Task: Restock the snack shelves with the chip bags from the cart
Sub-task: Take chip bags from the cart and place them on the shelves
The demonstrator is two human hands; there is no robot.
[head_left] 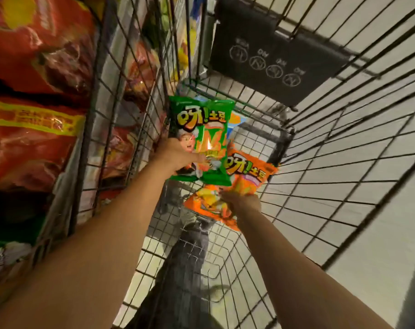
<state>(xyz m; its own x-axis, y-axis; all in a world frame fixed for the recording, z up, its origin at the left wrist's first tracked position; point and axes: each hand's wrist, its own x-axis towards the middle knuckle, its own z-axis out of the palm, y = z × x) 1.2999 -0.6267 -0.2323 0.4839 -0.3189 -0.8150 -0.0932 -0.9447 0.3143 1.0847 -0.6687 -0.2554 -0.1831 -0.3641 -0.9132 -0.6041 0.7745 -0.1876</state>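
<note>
Left hand (178, 154) grips green chip bag (202, 129) by its lower left edge, over the cart (344, 162). Right hand (243, 201) pinches orange chip bag (246, 184), partly hidden under the green one just above; fingertips hidden. Shelf bags (35, 67) far left of the left hand are blurred.

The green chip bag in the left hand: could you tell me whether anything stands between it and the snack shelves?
Yes: the cart's wire side stands between the green chip bag and the snack shelves on the left.
</note>
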